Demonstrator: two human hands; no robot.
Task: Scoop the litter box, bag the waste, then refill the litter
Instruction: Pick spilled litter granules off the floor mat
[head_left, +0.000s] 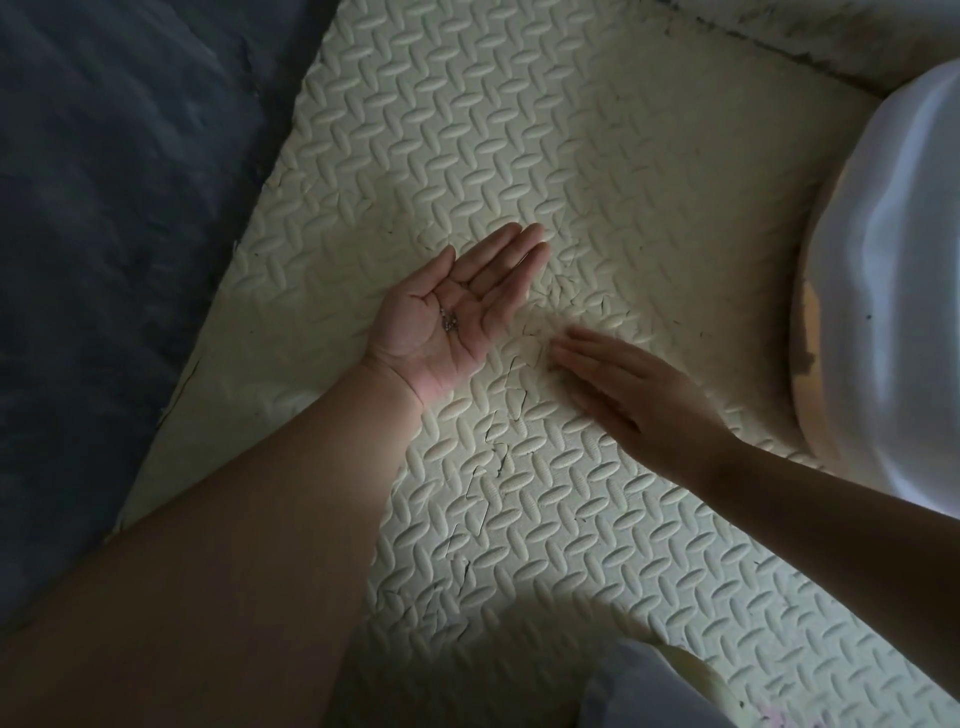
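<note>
Holding the left hand (467, 306) palm up above the middle of the cream foam mat (571, 130), fingers straight and close together, carrying a few dark litter grains (449, 318) in the hollow of the palm. Laying the right hand (639, 395) palm down just beside it, fingers straight and slightly spread, fingertips blurred against the mat. Noting a white glossy object (893, 286) at the mat's right edge and a dark grey floor covering (104, 208) along its left edge.

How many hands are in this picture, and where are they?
2. The left hand is palm up over the foam mat, with dark grains in it; the right hand is palm down beside it.
</note>
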